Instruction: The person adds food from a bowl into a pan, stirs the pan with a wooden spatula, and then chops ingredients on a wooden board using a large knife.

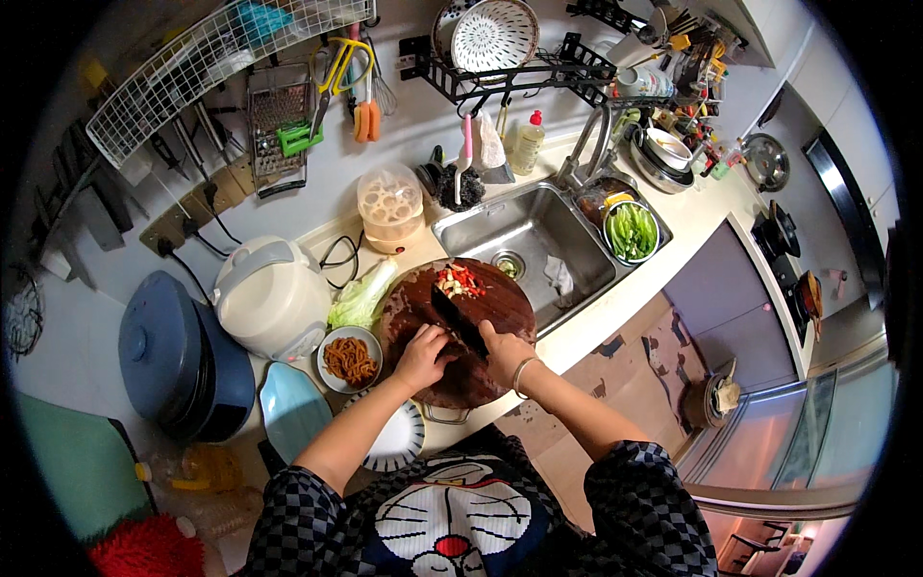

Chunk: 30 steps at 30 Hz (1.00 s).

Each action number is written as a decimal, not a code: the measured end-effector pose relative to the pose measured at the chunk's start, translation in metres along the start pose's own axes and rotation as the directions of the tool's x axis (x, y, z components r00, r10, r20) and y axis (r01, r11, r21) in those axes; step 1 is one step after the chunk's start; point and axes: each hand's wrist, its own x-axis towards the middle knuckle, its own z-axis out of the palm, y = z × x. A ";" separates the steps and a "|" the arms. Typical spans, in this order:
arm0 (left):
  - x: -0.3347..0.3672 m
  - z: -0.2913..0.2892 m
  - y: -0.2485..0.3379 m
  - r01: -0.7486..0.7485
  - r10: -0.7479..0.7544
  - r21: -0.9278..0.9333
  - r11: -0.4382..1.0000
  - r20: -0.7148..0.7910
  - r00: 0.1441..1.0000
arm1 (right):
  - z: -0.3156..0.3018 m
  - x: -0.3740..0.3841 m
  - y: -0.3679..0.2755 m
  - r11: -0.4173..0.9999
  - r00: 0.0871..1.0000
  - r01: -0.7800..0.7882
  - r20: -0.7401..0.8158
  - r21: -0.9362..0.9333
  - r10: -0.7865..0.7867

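Note:
A round dark-brown chopping board (511,295) lies on the counter, partly over the sink's near-left corner. My right hand (508,354) is closed round the handle end of a dark-bladed kitchen knife (456,315). The blade points away to the far left across the board. Beside it, my left hand (423,356) rests on the board with curled fingers. Whatever may be under those fingers is hidden. Chopped red and whitish pieces (461,281), perhaps chili and garlic, lie at the board's far side, by the knife tip.
Left of the board are a leafy vegetable (363,296), a bowl of brown strips (350,360), a striped plate (396,438) and a light-blue dish (293,409). A rice cooker (272,298) stands behind. The steel sink (524,216) and a bowl of cut greens (632,232) are at the right.

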 end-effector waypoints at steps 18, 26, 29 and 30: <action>0.005 -0.004 -0.002 0.090 -0.090 -0.008 0.996 0.056 0.994 | 0.004 0.016 -0.009 0.998 0.989 -0.040 0.140 -0.048 0.047; -0.002 0.001 -0.008 0.090 -0.092 0.043 0.995 0.049 0.995 | 0.038 0.045 -0.019 1.000 0.994 0.007 -0.110 0.010 -0.005; -0.001 0.008 -0.008 0.086 -0.087 -0.063 0.994 -0.012 0.996 | 0.038 0.043 0.006 0.993 0.991 -0.032 -0.125 0.116 0.047; 0.002 0.006 -0.014 0.078 -0.080 -0.071 0.994 -0.026 0.996 | 0.037 0.040 0.007 0.995 0.992 -0.035 -0.120 0.099 0.047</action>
